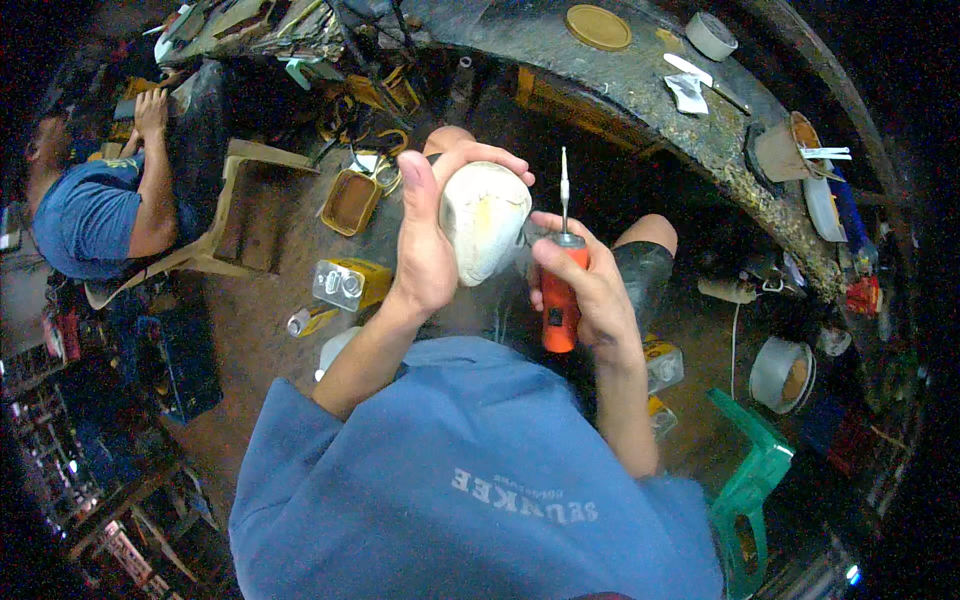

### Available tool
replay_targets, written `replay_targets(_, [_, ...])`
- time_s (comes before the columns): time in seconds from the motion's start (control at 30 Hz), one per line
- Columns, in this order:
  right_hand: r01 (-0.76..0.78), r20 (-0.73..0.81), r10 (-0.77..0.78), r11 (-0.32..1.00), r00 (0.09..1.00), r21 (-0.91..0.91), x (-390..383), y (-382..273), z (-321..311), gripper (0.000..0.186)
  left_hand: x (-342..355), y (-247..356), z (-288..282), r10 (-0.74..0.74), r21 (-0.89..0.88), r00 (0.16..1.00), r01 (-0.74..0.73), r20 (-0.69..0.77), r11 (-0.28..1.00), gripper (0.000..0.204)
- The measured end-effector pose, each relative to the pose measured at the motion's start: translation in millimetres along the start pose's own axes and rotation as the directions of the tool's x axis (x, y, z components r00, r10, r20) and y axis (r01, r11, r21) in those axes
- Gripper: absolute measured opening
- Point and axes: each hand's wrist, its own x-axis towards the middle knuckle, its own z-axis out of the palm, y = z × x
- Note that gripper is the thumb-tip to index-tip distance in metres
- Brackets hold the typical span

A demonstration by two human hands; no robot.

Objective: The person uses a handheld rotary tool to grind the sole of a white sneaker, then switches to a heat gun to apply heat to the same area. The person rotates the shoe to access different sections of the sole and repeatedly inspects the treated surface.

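- Pale rounded piece (488, 225): held in front of the torso.
- Left hand (428, 240): grips the piece, fingers curled behind it, thumb raised at left.
- Right hand (600, 285): wrapped around an orange handheld tool (561, 322), slender bit upward, beside the piece.
- Surroundings: yellow canister (355, 284) at left; green stool (756, 450), right; seated co-worker (100, 222), far left; workbench (640, 70) ahead.

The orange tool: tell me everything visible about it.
The orange tool has a cylindrical body with a dark patch, a grey collar and a slender, metallic-looking shaft narrowing to a thin tip. Gripped in the right hand, it points away from the person, right of the pale, rounded object in the left hand.
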Motion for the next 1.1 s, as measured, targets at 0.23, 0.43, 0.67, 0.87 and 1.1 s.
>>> replay_targets(0.23, [0.153,0.012,-0.153,0.984,0.988,-0.088,23,-10,-16,0.115,13,8,-44,-0.393,-0.44,0.873,0.486,0.29,0.755,0.083])
replay_targets(0.43, [0.141,-0.07,-0.154,0.976,0.986,-0.164,37,1,-33,0.125,29,-47,-36,-0.53,-0.366,0.823,0.567,0.206,0.738,0.083])
replay_targets(0.67, [0.219,-0.109,-0.292,0.874,0.95,-0.433,27,18,-25,0.122,34,-16,-31,-0.062,0.508,0.988,-0.018,0.14,0.861,0.049])
replay_targets(0.87, [0.169,-0.132,-0.261,0.861,0.956,-0.479,26,17,-26,0.121,36,1,-37,-0.259,0.407,0.965,0.223,0.033,0.886,0.031])
replay_targets(1.1, [0.36,-0.04,-0.539,0.615,0.841,-0.702,18,9,-41,0.118,76,-30,-18,-0.248,0.728,0.969,0.159,0.015,0.666,0.023])
